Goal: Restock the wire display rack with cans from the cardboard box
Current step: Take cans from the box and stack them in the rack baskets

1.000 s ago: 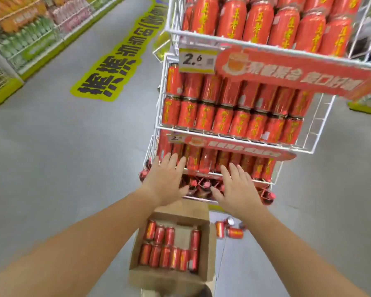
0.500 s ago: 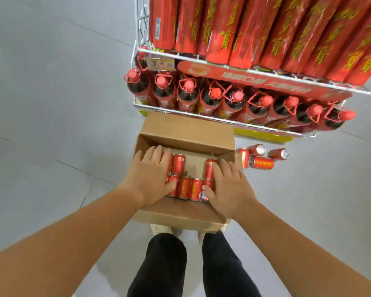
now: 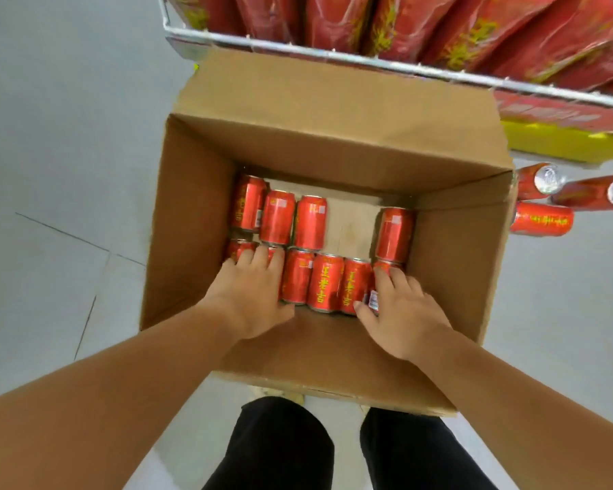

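Red cans are seen lying in two rows on the floor of the open cardboard box. The left hand is laid over the cans at 9 o'clock; the right hand is curled around one at 3 o'clock. Whether the left fingers are clenched cannot be told. The wire display rack is seen at 12 o'clock, and three loose cans lie on the floor beyond the box's right wall.

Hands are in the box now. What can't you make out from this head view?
- Cans under the left hand and right hand: covered, grip unclear.
- Rack: cut off by the top edge, free slots unseen.
- Floor cans: partly behind the box wall.
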### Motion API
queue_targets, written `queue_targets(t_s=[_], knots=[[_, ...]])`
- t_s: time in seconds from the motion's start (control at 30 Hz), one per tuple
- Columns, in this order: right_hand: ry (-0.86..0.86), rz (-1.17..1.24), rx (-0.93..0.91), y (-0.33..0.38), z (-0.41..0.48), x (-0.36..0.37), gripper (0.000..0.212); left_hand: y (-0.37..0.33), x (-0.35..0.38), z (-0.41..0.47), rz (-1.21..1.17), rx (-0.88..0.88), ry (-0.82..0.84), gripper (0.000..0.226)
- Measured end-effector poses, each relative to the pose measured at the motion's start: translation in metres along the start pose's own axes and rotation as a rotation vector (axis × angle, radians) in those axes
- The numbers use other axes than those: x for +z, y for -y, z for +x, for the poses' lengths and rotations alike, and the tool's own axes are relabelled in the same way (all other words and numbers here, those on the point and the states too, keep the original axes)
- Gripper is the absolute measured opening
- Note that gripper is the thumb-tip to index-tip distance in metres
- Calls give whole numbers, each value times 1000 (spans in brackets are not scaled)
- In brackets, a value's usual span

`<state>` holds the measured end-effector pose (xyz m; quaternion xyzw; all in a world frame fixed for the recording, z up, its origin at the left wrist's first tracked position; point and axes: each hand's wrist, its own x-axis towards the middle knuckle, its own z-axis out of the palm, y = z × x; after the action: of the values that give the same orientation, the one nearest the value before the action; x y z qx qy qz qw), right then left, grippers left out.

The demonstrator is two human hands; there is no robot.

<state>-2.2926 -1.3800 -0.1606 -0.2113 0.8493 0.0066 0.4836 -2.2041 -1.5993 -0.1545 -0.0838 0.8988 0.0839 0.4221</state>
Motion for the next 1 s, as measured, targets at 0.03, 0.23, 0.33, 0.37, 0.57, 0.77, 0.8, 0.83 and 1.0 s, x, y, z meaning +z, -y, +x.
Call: queue_targets(t_s=[0.03,0.23,0.33,0.37,0.57,0.77,0.8,0.83,1.0], knots=[[14,33,31,-3,12,7,74,-3,10,12,-58,-18,25,86],[74,227,132,-15,71,40,73,-24,60,79,-389,-33,168,105],[50,303,131,-17,92,49,71,-31,80,97,-508,-30,176,107],[46,322,138,-16,98,50,71,-32,84,101,-538,-46,164,107],[109,272,190,-10,127,54,76,-53,95,117,-667,-208,51,100],[157,153,198,-1,140,48,76,-82,109,108,-970,-414,-195,79],[156,133,200,-1,139,49,75,-83,112,105,-1012,-407,-227,77],[145,130,208,0,137,50,75,-83,113,103,-1038,-390,-246,76],[87,162,208,-4,129,45,84,-67,103,97,-1086,-273,-171,79]])
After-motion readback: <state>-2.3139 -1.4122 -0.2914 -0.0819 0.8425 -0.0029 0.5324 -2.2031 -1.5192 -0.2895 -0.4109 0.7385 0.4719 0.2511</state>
